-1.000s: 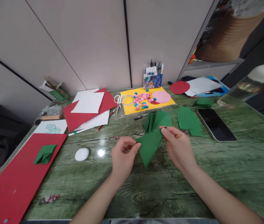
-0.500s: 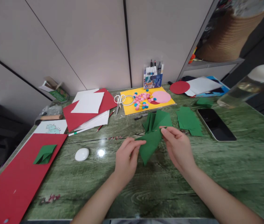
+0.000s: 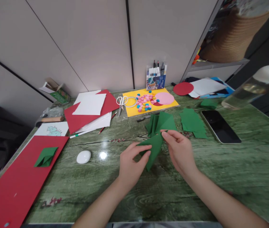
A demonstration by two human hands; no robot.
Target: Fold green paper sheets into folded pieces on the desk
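- On the far left we see a long red sheet [image 3: 17, 183] lying on the table [image 3: 220, 177]; a folded green piece [image 3: 46, 156] rests on it, so we judge that one piece is already finished and set aside; a white oval [image 3: 83, 156] sits just beside the sheet's corner.
- Our left hand [image 3: 131, 167] is near the middle of the table, with the forefinger above and the thumb below, closed on the left flap of the green paper [image 3: 153, 148]; the flap looks turned inward, so we judge a fold is half made and not yet pressed flat.
- The green paper is held between both hands, just above the table and in front of us; it is plain dark green, thin and stiff enough to hold a crease, narrowing to a point at its lower end; we cannot tell how many layers it has.
- Our right hand [image 3: 180, 152] pinches the paper's upper corner, thumb and fingertips together on it, the other fingers loosely curled.
- Just behind the hands lie fanned green folds [image 3: 161, 123]; we judge these done too.
- Further right, flat green sheets [image 3: 191, 122] lie unfolded beside a phone [image 3: 220, 126]; these look like the work left.
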